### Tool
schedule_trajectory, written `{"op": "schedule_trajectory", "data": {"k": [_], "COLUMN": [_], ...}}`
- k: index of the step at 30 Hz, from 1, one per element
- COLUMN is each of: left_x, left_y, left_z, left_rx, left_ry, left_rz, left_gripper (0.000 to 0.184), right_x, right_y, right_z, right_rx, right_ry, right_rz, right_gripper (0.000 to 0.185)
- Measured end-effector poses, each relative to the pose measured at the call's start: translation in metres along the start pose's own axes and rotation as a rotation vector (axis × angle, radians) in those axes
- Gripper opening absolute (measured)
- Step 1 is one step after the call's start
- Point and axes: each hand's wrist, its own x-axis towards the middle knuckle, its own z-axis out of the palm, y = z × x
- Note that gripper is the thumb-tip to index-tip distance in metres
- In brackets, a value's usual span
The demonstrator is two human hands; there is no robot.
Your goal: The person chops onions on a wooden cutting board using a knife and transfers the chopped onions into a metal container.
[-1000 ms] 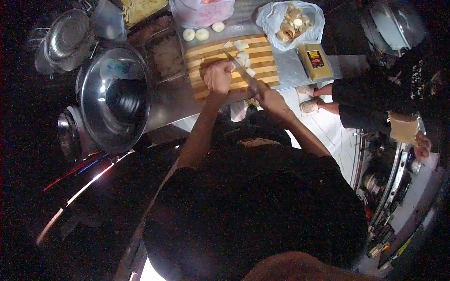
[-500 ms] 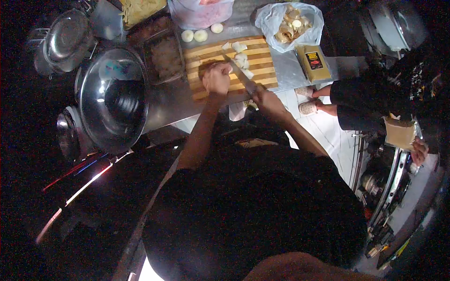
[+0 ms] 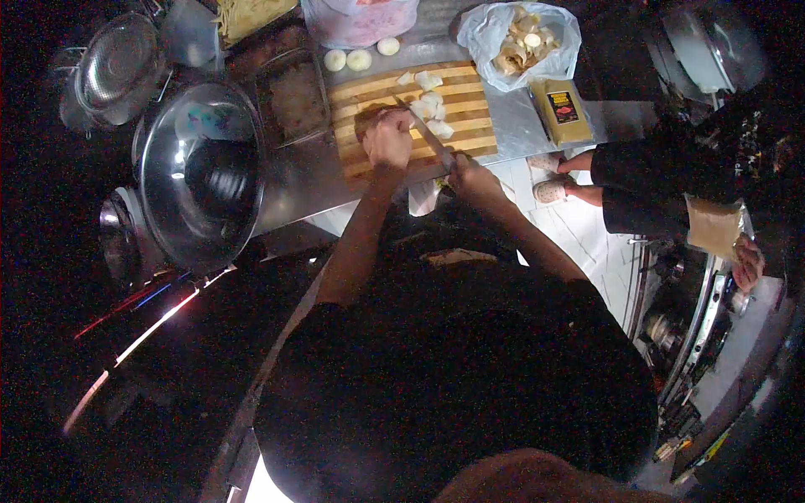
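My right hand (image 3: 470, 179) is closed around the handle of a knife (image 3: 432, 141), its blade slanting up and left across the striped cutting board (image 3: 472, 92). My left hand (image 3: 390, 141) is on the board's left half, fingers curled beside the blade; what it holds is mostly hidden, with a bit of white at the fingertips. White onion pieces (image 3: 432, 105) lie on the board just right of the blade. Behind the board, on the metal table, sit peeled white onions (image 3: 359, 59).
A plastic bag (image 3: 478, 38) holds peels, beside a labelled yellow packet (image 3: 562, 113). A glass container (image 3: 293, 96) and a large metal bowl (image 3: 201, 176) are at left. At right, another person's hand (image 3: 748, 263) holds a tan packet (image 3: 714, 226).
The knife has shifted slightly beside my left hand, and another white piece lies right of the blade. The other person's packet has moved a little to the left.
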Motion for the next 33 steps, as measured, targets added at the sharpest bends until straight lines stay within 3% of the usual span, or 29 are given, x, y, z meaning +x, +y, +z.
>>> {"op": "schedule_trajectory", "data": {"k": [5, 11, 14, 15, 17, 18, 19, 20, 21, 22, 23, 25, 26, 28, 31, 33], "left_x": [-0.003, -0.003, 0.002, -0.001, -0.005, 0.002, 0.006, 0.009, 0.010, 0.013, 0.007, 0.010, 0.007, -0.001, -0.004, -0.004], "left_y": [0.005, 0.012, -0.019, -0.016, -0.024, -0.032, -0.041, -0.048, -0.040, -0.041, -0.008, -0.037, -0.042, -0.008, -0.005, -0.019], "left_z": [-0.006, -0.013, 0.010, 0.007, 0.014, 0.021, 0.025, 0.029, 0.027, 0.035, 0.010, 0.026, 0.029, 0.000, -0.003, 0.002], "left_rx": [-0.113, -0.102, -0.105, -0.042, -0.009, -0.193, -0.100, -0.008, 0.027, -0.156, -0.062, -0.265, -0.204, -0.075, -0.226, -0.072], "left_ry": [0.068, 0.056, 0.157, 0.110, 0.113, 0.140, 0.119, 0.100, 0.121, 0.102, 0.044, 0.018, 0.008, 0.007, -0.029, -0.072], "left_rz": [0.041, -0.006, 0.222, 0.174, 0.185, 0.284, 0.299, 0.317, 0.305, 0.272, 0.176, 0.165, 0.164, 0.160, 0.118, 0.173], "left_gripper": [0.011, 0.008, 0.011, 0.012, 0.015, 0.015, 0.012, 0.010, 0.009, 0.005, 0.004, 0.006, 0.006, 0.008, 0.007, 0.008], "right_x": [-0.010, -0.018, -0.018, -0.013, -0.013, -0.011, 0.003, 0.010, 0.018, 0.010, 0.024, 0.034, 0.029, 0.011, -0.007, -0.001], "right_y": [0.003, -0.015, -0.013, -0.009, -0.004, -0.006, 0.006, 0.022, 0.020, 0.006, 0.020, 0.032, 0.030, 0.015, 0.006, 0.019], "right_z": [-0.018, -0.035, -0.031, -0.022, -0.011, -0.009, 0.010, 0.027, 0.039, 0.024, 0.039, 0.051, 0.048, 0.015, -0.011, 0.008], "right_rx": [0.059, 0.013, -0.028, -0.084, -0.033, -0.024, -0.144, 0.020, -0.105, -0.036, -0.025, 0.013, 0.038, 0.015, 0.114, 0.100], "right_ry": [0.069, -0.084, -0.094, -0.150, -0.076, -0.043, -0.038, 0.049, 0.183, 0.228, 0.192, 0.120, 0.086, -0.010, -0.093, -0.018], "right_rz": [-0.043, 0.090, 0.034, 0.108, 0.036, 0.077, -0.001, -0.059, 0.012, 0.020, 0.009, 0.013, 0.028, 0.044, 0.048, 0.043], "right_gripper": [0.036, 0.041, 0.038, 0.036, 0.036, 0.036, 0.026, 0.025, 0.028, 0.033, 0.036, 0.040, 0.040, 0.038, 0.035, 0.033]}}
